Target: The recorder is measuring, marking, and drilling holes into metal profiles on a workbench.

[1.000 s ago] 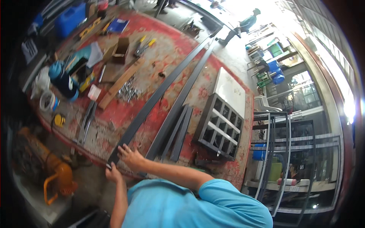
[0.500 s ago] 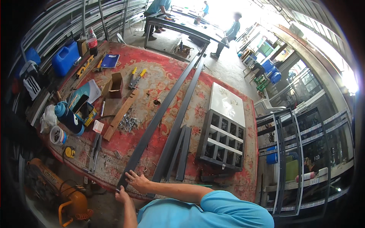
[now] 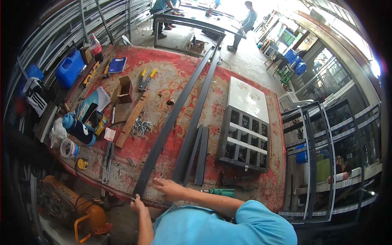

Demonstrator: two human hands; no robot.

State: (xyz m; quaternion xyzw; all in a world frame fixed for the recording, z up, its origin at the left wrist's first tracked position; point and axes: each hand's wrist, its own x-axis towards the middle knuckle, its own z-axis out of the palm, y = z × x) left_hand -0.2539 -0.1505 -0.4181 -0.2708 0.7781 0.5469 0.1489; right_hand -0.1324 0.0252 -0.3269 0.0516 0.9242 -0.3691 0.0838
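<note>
A long dark grey metal profile (image 3: pixel 163 134) lies lengthwise over the table, its near end at the front edge. My left hand (image 3: pixel 139 203) is closed around that near end. My right hand (image 3: pixel 168 189) is open with fingers stretched, just right of this bar and apart from it, by the near end of a second long dark profile (image 3: pixel 195 122). Two shorter dark pieces (image 3: pixel 201 159) lean together right of the second bar. A green power tool (image 3: pixel 220 192) lies beyond my right forearm.
A patterned red carpet (image 3: pixel 159 69) covers the table. At the right stands a dark compartmented frame (image 3: pixel 245 141) with a white panel (image 3: pixel 248 98). Left are a wooden strip (image 3: pixel 132 118), loose screws (image 3: pixel 141 125), a blue bottle (image 3: pixel 78 130) and a tape measure (image 3: pixel 82 164). An orange compressor (image 3: pixel 67 196) sits below.
My right hand has lifted off the first long profile and moved right. My left hand still holds its near end. The whole view has shifted slightly, and more of the green tool shows.
</note>
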